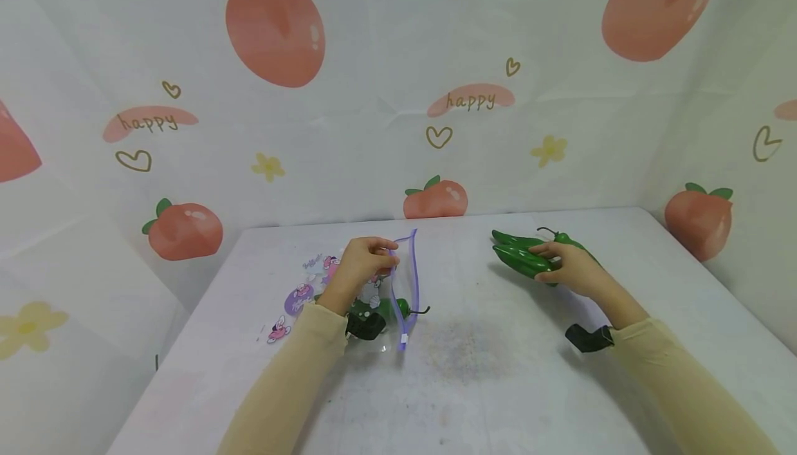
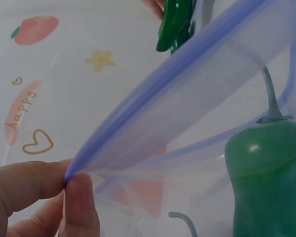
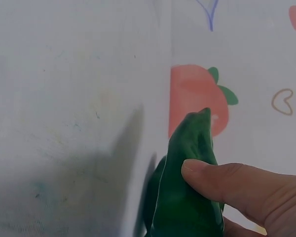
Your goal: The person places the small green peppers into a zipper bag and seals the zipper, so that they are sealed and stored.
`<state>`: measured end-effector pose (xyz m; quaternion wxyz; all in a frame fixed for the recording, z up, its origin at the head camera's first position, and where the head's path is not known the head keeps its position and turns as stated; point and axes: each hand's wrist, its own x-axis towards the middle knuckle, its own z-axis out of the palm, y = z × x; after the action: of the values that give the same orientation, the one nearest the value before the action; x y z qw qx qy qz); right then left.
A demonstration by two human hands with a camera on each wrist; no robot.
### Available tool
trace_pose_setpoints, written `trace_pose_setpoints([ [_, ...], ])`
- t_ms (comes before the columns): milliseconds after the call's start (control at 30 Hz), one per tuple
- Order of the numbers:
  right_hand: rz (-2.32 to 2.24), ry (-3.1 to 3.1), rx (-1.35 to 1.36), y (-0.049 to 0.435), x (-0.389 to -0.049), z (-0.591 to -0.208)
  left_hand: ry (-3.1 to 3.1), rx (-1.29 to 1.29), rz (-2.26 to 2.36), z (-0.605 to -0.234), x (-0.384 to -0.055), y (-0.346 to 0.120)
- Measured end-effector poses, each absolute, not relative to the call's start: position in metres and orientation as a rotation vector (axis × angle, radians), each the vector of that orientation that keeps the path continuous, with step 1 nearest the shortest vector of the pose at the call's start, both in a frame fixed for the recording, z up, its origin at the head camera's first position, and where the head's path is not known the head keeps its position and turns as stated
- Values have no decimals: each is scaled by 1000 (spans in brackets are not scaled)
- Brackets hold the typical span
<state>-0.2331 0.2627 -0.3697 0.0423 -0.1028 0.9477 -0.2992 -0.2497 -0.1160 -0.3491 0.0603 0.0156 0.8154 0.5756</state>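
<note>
A clear zip bag with a purple rim and cartoon prints lies on the left of the table, its mouth facing right. My left hand pinches the rim between thumb and fingers, as the left wrist view shows close up. Inside the bag is a green pepper, its stem toward the mouth; a second stem shows lower down. At the right, my right hand grips a long green pepper, thumb on its side. Another green pepper lies behind it, and one with a curved stem shows beyond the hand.
The white table has a faint dark stain in the middle. A cloth backdrop printed with peaches, hearts and flowers rises behind it and along both sides. Black wrist mounts sit at the sleeve cuffs.
</note>
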Motion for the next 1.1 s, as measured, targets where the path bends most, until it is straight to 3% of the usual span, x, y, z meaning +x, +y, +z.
trace_pose_setpoints([
  [1100,-953,2926,-417,237,-228,-371,2469,42,1754,-350,-251,-116],
])
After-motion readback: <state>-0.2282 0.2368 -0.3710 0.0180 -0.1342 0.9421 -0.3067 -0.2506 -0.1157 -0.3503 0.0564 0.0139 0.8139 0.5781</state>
